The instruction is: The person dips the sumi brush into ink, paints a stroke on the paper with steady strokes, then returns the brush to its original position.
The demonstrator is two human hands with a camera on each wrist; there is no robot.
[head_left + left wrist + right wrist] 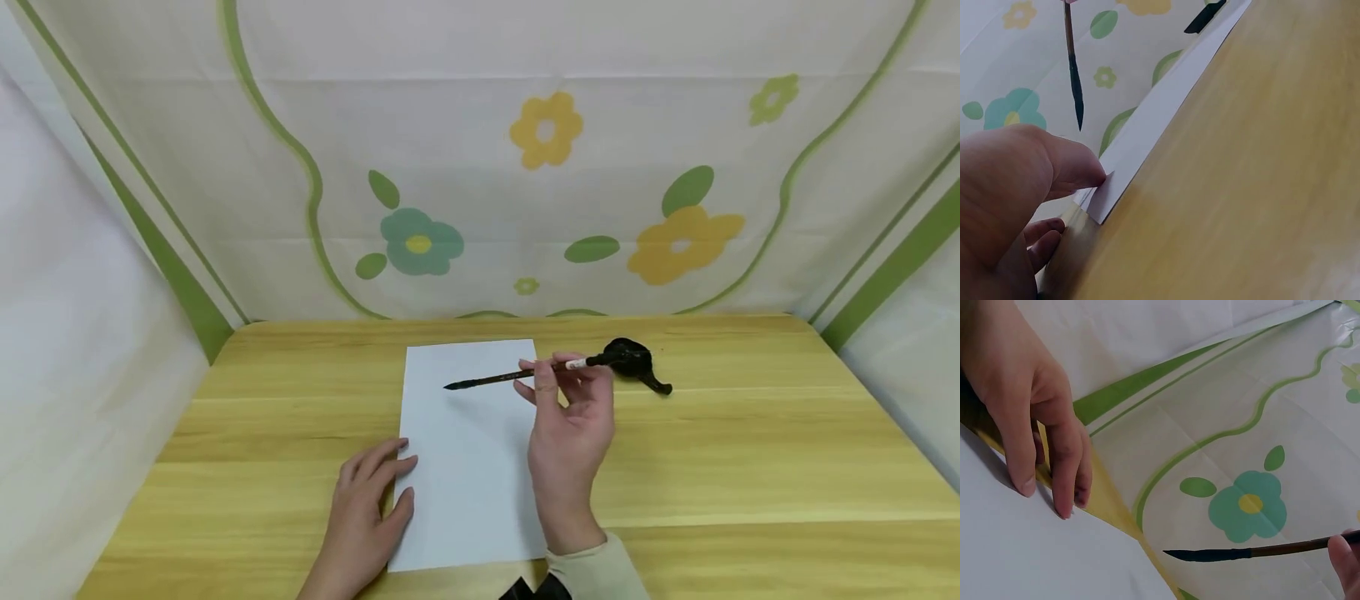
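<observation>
A blank white sheet of paper [465, 467] lies on the wooden table. My left hand [365, 512] rests at its left edge, thumb and fingertips touching the paper. In my right hand [572, 425] I pinch a brush [495, 379] with a dark handle, held above the upper part of the sheet. Its black, pointed tip faces left, apart from the paper. In the right wrist view the bristles [1210, 555] look dark and wet, and only a few right fingertips [1342, 562] show. In the left wrist view the brush [1073, 69] points downward.
A black, rounded object with a curved spout-like end [632, 362] sits on the table right of the paper, partly behind the brush's handle end. The wooden table [750, 467] meets a white flower-patterned cloth [480, 167] at its back edge, with cloth at both sides.
</observation>
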